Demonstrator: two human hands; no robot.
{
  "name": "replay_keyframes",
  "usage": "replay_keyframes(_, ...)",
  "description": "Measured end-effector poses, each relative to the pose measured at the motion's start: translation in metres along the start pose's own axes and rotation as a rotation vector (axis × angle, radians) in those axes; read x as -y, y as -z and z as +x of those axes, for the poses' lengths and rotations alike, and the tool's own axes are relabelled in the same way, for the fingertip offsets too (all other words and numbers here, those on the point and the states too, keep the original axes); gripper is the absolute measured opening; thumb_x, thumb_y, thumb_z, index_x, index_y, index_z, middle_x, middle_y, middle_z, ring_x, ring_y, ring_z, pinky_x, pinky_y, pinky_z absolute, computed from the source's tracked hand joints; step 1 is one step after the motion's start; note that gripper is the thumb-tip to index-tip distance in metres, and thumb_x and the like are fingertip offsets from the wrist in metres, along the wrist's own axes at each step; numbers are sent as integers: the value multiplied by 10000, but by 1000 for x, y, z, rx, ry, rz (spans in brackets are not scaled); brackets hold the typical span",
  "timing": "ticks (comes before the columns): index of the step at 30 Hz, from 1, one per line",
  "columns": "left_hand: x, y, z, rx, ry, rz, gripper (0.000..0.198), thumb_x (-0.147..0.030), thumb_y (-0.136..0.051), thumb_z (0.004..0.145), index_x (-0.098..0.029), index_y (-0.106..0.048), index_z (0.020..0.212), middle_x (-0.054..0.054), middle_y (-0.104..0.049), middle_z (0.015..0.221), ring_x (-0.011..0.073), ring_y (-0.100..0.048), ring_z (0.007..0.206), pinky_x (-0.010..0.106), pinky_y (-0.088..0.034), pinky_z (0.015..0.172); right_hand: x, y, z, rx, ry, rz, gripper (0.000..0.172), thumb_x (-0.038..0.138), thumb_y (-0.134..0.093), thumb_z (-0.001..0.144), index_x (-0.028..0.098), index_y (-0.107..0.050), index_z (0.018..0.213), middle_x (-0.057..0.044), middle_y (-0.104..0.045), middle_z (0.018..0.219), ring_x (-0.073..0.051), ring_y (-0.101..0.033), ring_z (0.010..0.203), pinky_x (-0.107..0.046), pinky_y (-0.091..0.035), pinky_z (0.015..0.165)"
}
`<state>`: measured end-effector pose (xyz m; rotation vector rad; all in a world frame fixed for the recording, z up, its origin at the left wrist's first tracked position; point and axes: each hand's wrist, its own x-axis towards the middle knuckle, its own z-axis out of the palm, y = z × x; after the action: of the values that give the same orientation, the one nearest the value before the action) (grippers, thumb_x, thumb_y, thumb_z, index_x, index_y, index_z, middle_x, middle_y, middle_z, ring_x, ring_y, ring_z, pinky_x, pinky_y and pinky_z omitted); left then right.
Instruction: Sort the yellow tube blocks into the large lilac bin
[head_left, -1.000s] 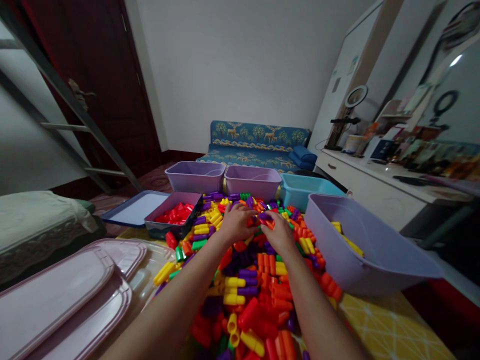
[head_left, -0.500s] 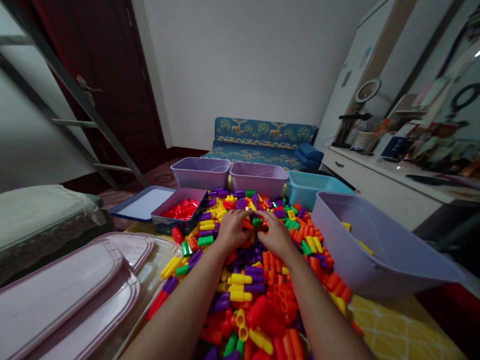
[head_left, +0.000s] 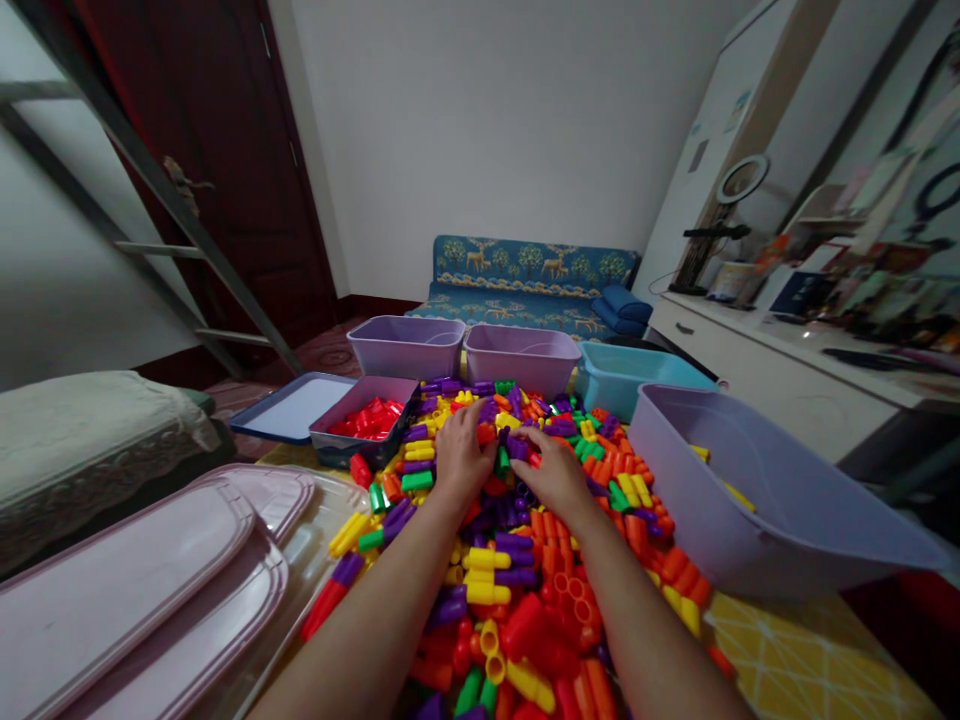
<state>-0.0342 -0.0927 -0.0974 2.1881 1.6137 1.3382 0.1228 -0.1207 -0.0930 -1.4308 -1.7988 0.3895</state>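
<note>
Many plastic pieces in red, orange, yellow, green and purple (head_left: 487,560) are spread over the table. My left hand (head_left: 461,455) is over the middle of the pile, its fingers apart and pointing forward, beside a red-orange piece. Facing it from the right, my right hand (head_left: 551,468) has its fingers curved around a purple piece (head_left: 517,447), and a green piece (head_left: 502,461) shows between the two hands. Whether the left fingers touch anything is too small to tell.
Two purple bins (head_left: 405,345) and a blue bin (head_left: 637,380) line the far edge. A large purple bin (head_left: 750,500) with yellow pieces stands right. At the left are a box (head_left: 364,418) of red pieces, a blue-rimmed lid (head_left: 289,405) and stacked pink lids (head_left: 135,590).
My left hand's fingers have spread and extended forward, away from the right hand. A purple piece now shows at my right fingertips. The view has shifted slightly.
</note>
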Motion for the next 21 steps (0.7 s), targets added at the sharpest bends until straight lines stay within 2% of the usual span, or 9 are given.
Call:
replay_keyframes(3, -4, 2, 0, -54, -17, -43, 518, -213, -605, 779, -217, -528, 1291, 88, -607, 1252, 251, -547, 1168, 404, -428, 1010, 2, 0, 2, -71, 1, 244, 362, 208, -609, 720, 241, -631, 1080, -20, -692, 1092, -200, -642, 1014, -374, -473, 955)
replay_keyframes(6, -7, 3, 0, 23, -70, -207, 325, -282, -553, 859, -218, -621, 1171, 61, -690, 1098, 210, -623, 1046, 348, -472, 945, 8, 3, 2, -84, 21, 453, 358, 212, -606, 727, 212, -632, 1084, -43, -681, 1119, -197, -641, 1020, -361, -484, 944)
replay_keyframes(8, -8, 2, 1, 93, -84, -274, 288, -354, -520, 893, -206, -675, 1085, 59, -725, 990, 200, -658, 947, 324, -497, 879, 12, 6, 2, -74, 47, 513, 362, 208, -598, 737, 216, -639, 1097, -43, -672, 1152, -197, -626, 1061, -362, -472, 964)
replay_keyframes(10, -8, 2, 1, 117, -86, -299, 300, -390, -537, 884, -197, -697, 1049, 62, -734, 965, 202, -667, 911, 315, -503, 842, 13, 7, 2, -65, 71, 507, 375, 194, -595, 739, 231, -651, 1107, -32, -664, 1183, -196, -600, 1117, -363, -440, 1007)
replay_keyframes(13, -7, 1, 1, 98, -76, -366, 253, -343, -606, 840, -186, -700, 1015, 49, -734, 937, 185, -668, 871, 288, -506, 798, 9, 4, 2, -104, 63, 422, 420, 177, -590, 735, 241, -642, 1147, -30, -653, 1215, -195, -585, 1145, -369, -419, 1029)
replay_keyframes(18, -7, 0, 2, 67, 6, -468, 137, -233, -661, 772, -172, -696, 890, 15, -725, 839, 153, -662, 792, 248, -510, 740, 1, -2, 4, -208, 19, 228, 283, 260, -598, 764, 192, -681, 1025, -67, -712, 1041, -222, -644, 992, -395, -479, 932)
replay_keyframes(21, -6, -1, 2, 76, 42, -526, 123, -219, -658, 769, -175, -694, 879, 12, -726, 838, 150, -666, 792, 250, -518, 747, 2, -2, 4, -214, 15, 238, 257, 280, -607, 761, 184, -685, 987, -63, -725, 979, -224, -663, 932, -384, -503, 881)
